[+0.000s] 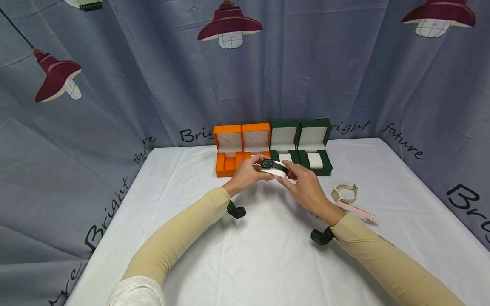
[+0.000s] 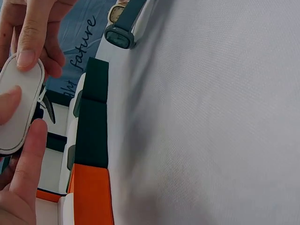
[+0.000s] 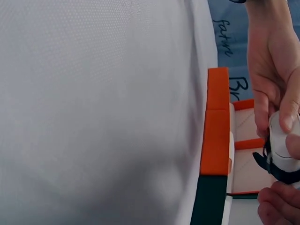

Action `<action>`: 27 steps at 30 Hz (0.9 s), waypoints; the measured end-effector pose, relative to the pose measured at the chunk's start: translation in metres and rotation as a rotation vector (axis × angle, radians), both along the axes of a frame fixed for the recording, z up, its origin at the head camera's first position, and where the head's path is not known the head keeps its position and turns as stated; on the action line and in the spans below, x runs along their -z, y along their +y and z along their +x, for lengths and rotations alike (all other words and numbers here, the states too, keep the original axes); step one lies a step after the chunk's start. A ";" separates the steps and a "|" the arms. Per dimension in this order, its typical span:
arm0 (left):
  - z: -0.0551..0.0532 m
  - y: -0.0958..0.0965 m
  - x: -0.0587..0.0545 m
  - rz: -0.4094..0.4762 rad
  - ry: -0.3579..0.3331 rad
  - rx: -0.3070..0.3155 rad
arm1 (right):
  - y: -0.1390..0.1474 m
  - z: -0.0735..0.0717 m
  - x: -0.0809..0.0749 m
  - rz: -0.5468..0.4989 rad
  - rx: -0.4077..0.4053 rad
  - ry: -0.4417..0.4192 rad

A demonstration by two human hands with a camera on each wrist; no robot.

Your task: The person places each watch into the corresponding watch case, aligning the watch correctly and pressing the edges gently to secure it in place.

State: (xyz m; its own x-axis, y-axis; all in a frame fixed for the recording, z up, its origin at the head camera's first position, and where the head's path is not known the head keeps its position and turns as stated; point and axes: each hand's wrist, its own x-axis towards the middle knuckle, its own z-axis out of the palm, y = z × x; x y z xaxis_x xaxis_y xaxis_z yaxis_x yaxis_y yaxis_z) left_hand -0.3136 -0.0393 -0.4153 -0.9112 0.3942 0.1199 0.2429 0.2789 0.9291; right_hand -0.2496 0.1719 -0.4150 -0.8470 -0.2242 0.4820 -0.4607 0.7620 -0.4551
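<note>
A grey-blue curtain spans the upper frame behind a white-covered table. Two green boxes and two orange boxes stand open in a row at upper centre. Just in front, the left hand and right hand grasp opposite ends of a white cushion, held above the table at frame centre; a black watch encircles it. Right of centre lie a pink-strapped watch and a cream watch.

Black square-faced watch, white rounded cushion, orange boxes, dark-green boxes along far edge of white-clothed table, blue-grey fabric curtain, maroon printed lamps
</note>
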 end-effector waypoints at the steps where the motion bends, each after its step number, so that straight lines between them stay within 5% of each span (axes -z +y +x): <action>1: 0.000 0.000 0.000 -0.029 0.010 0.004 | 0.001 0.000 0.000 0.014 0.000 0.005; 7: 0.000 -0.002 -0.004 -0.148 0.046 0.049 | 0.010 -0.003 -0.009 0.105 -0.105 0.029; 12: 0.000 -0.004 -0.010 -0.162 0.011 0.149 | 0.017 -0.009 -0.027 0.174 -0.339 -0.195; 16: 0.001 -0.005 -0.011 -0.078 -0.071 0.218 | 0.017 -0.014 -0.033 0.175 -0.437 -0.347; 22: 0.002 -0.007 -0.004 0.119 -0.214 0.265 | 0.013 -0.017 -0.030 0.106 -0.408 -0.376; 27: 0.005 -0.004 0.001 0.203 -0.265 0.236 | 0.010 -0.021 -0.027 0.032 -0.369 -0.373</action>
